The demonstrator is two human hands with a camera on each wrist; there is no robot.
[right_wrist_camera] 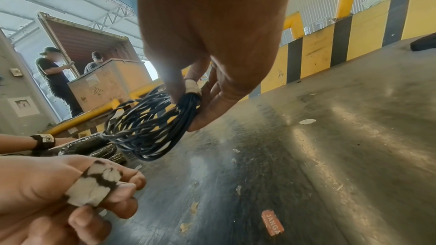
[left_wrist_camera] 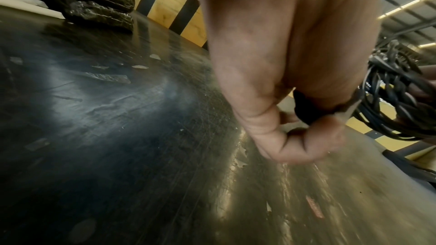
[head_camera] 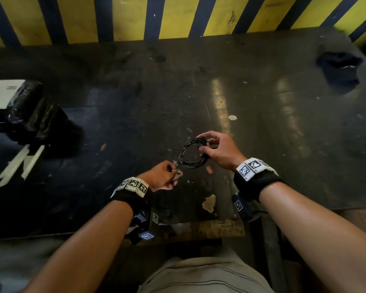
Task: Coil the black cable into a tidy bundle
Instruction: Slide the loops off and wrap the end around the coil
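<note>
The black cable (head_camera: 191, 153) is wound into a small round coil that hangs above the dark worn table (head_camera: 114, 98). My right hand (head_camera: 207, 144) pinches the coil's right side between thumb and fingers. In the right wrist view the coil (right_wrist_camera: 146, 128) hangs from that pinch, and a white tape band (right_wrist_camera: 192, 86) sits at the grip. My left hand (head_camera: 171, 174) is just left of and below the coil, apart from it, and its curled fingers pinch a crumpled white tape scrap (right_wrist_camera: 94, 187) stained dark. The left wrist view shows the curled fingers (left_wrist_camera: 295, 137) and the coil (left_wrist_camera: 396, 100) at the right.
Black plastic-wrapped bundles (head_camera: 30, 115) lie at the table's left, with white tape strips (head_camera: 19, 163) beside them. A black cloth (head_camera: 340, 70) sits far right. A yellow-and-black striped barrier (head_camera: 178, 15) backs the table. An orange sticker (right_wrist_camera: 272, 223) lies on the surface. People stand by a crate (right_wrist_camera: 106, 85).
</note>
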